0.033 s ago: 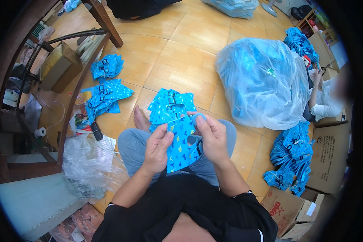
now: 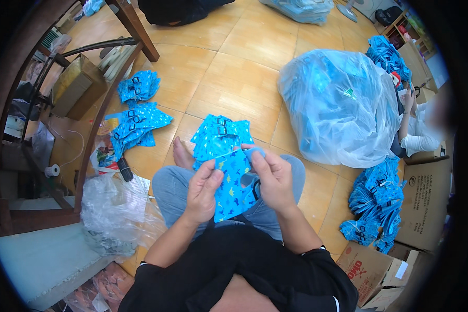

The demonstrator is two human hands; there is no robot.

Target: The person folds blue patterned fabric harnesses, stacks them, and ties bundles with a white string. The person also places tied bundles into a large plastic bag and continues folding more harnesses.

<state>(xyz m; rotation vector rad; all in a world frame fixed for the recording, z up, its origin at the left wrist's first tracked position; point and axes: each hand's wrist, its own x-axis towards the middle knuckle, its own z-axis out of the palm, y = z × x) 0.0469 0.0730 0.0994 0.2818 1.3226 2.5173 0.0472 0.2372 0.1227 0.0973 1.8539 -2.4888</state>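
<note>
Over my lap I hold up a blue fabric piece point(image 2: 233, 190) printed with yellow and dark blue dinosaurs. My left hand point(image 2: 204, 188) pinches its left edge between thumb and fingers. At its upper right corner, my right hand point(image 2: 271, 178) is closed on the cloth, with a lighter blue rounded bit showing by the thumb. An opening and a black strip show on the piece's right side. Just beyond my hands, a stack of similar blue pieces point(image 2: 221, 136) with black rings or buckles lies on the floor. The exact kind of article cannot be made out.
More blue stacks point(image 2: 135, 125) lie at left beside a wooden frame point(image 2: 109, 99) and crumpled clear plastic point(image 2: 109, 213). A large filled plastic bag point(image 2: 338, 109) stands at right, near another blue heap point(image 2: 377, 200), cardboard boxes point(image 2: 426, 197) and a seated person point(image 2: 421, 125).
</note>
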